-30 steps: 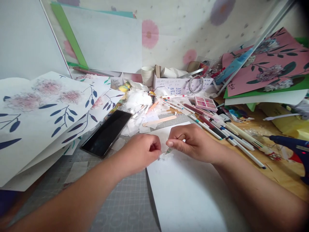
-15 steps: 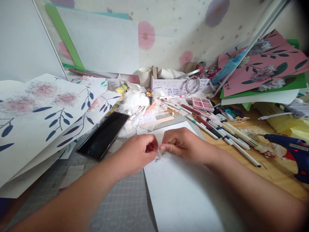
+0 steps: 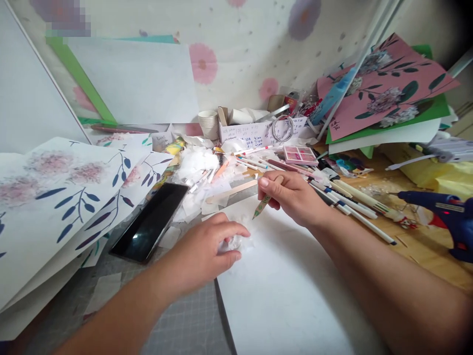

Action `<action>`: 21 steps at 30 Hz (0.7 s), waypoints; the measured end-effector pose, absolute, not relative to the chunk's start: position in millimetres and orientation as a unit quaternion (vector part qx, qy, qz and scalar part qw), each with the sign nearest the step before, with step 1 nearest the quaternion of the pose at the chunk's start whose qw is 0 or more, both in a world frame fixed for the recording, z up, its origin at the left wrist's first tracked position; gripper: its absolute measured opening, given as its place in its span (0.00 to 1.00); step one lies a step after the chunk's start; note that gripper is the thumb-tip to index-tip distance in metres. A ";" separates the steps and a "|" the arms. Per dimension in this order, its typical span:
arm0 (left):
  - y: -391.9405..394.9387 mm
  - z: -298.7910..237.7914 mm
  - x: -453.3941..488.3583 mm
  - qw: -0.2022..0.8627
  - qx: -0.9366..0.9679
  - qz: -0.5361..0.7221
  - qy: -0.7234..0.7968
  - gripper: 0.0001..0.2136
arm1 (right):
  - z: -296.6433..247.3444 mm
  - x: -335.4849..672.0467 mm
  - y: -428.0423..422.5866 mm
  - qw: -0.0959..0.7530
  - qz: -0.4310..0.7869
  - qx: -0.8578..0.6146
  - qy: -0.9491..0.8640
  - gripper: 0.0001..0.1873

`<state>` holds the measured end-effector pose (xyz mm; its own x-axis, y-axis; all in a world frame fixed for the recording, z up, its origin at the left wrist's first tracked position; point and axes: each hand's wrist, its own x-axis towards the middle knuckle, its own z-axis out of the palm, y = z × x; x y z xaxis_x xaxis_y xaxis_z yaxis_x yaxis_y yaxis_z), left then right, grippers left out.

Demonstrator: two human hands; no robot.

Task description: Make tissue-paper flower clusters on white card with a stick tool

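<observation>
My right hand grips a short pale pencil with a green-and-orange print on its barrel, its pointed end slanting down to the left just above the paper. Thumb and forefinger of my left hand curve around a crumpled piece of white tissue paper and touch it; its other fingers are mostly hidden. The tissue rests on a large white sheet of paper. Between the pencil tip and my left fingertips there is a small gap.
A black phone lies left on the grey cutting mat, beside flower pictures. A wooden craft stick, a white tissue heap and several markers lie behind. A blue glue gun is at the right.
My hands were together at the tissue; now they are apart. The right has risen up and right with the pencil showing, and the left has loosened around the tissue. The view has shifted slightly.
</observation>
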<state>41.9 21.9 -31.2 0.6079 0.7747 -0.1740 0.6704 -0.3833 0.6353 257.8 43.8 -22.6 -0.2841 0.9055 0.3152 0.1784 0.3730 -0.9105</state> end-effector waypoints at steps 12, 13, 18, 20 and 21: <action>27.0 -30.5 39.3 0.369 0.819 0.081 0.432 0.06 | -24.7 261.6 48.4 0.380 0.330 -0.426 -0.752 0.25; 26.1 -29.8 38.9 0.374 0.816 0.084 0.433 0.06 | -27.4 263.4 50.4 0.385 0.294 -0.439 -0.757 0.24; 25.9 -29.5 38.5 0.387 0.788 0.127 0.462 0.06 | -47.7 266.8 63.1 0.312 0.195 -0.502 -0.783 0.16; 28.3 -31.0 38.2 0.395 0.772 0.140 0.479 0.05 | -54.7 263.1 68.6 0.283 0.174 -0.500 -0.799 0.12; 29.2 -32.0 37.8 0.401 0.766 0.143 0.481 0.05 | -56.8 260.2 71.4 0.272 0.165 -0.504 -0.803 0.11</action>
<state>37.8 29.2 -32.0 0.4958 0.8521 -0.1677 0.6228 -0.2142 0.7525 260.2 71.4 -56.8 -0.3428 0.8995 0.2708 0.7199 0.4368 -0.5395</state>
